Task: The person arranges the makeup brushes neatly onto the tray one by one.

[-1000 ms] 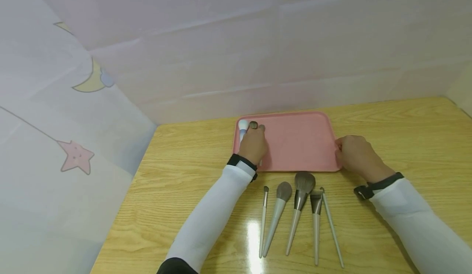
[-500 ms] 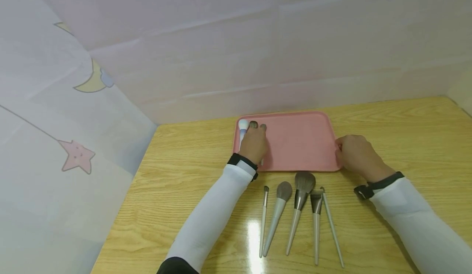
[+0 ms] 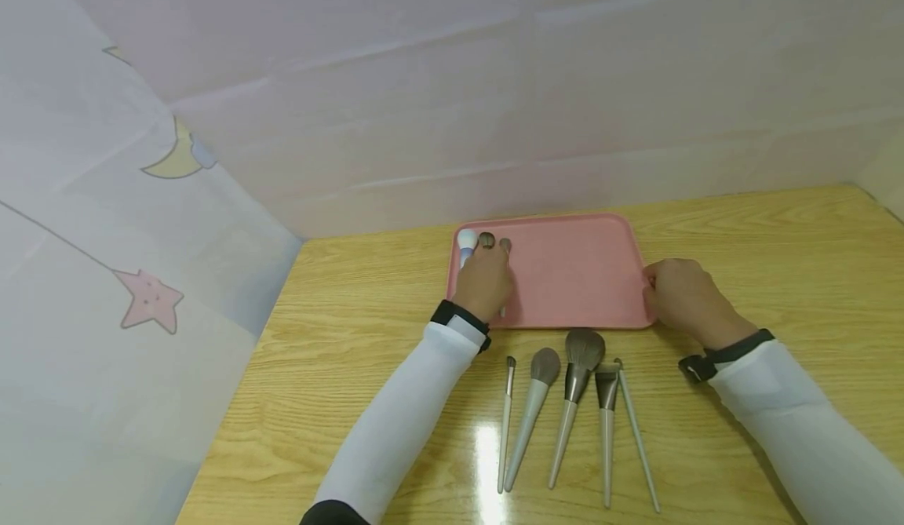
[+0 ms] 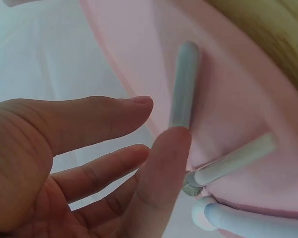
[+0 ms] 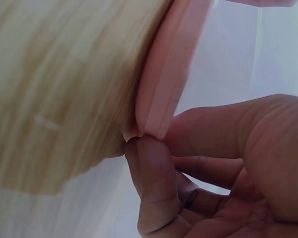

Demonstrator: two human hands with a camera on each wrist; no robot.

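Resting over the left end of the pink tray (image 3: 565, 274), your left hand (image 3: 483, 280) lies above three brushes (image 3: 486, 241) laid side by side there; the left wrist view shows its fingers (image 4: 104, 116) straight and spread, one fingertip at the end of a grey handle (image 4: 185, 84), nothing clasped. Your right hand (image 3: 681, 293) pinches the tray's right rim (image 5: 171, 69) between thumb and fingers, a tight grip seen in the right wrist view. The tray sits flat on the wooden worktop (image 3: 777, 258). Just in front of it five more brushes (image 3: 565, 407) lie in a row, heads pointing toward the tray.
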